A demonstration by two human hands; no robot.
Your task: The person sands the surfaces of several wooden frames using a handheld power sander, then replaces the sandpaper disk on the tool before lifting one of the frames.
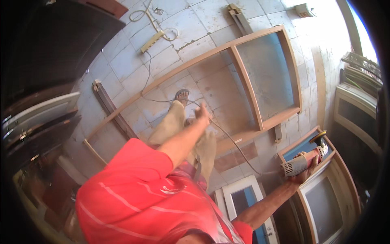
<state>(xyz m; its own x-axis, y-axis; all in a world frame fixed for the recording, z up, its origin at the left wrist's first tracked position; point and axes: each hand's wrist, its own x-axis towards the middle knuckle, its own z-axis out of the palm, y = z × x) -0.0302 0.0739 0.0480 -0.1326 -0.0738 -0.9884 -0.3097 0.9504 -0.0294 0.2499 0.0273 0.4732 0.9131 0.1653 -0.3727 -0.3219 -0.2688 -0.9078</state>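
In my right hand (307,167), held out to the right, is an angle grinder (301,162) with a grey and red body. Its round yellow-edged disc (318,136) points away from me. A dark power cord (232,140) runs from the tool across to my left hand (200,115), whose fingers look closed on it, though they are partly hidden. From there the cord goes on left to a power strip (152,41) on the floor. Below both hands lies a long wooden frame (246,84) with a crossbar and a dusty bluish panel at its right end.
Wooden supports (111,106) sit under the frame. My sandalled foot (182,95) stands inside its opening, by the cord. More framed panels (323,205) lean at the lower right, beside a white-framed one (245,199). Dark furniture (53,44) fills the left. The tiled floor (195,20) is dusty.
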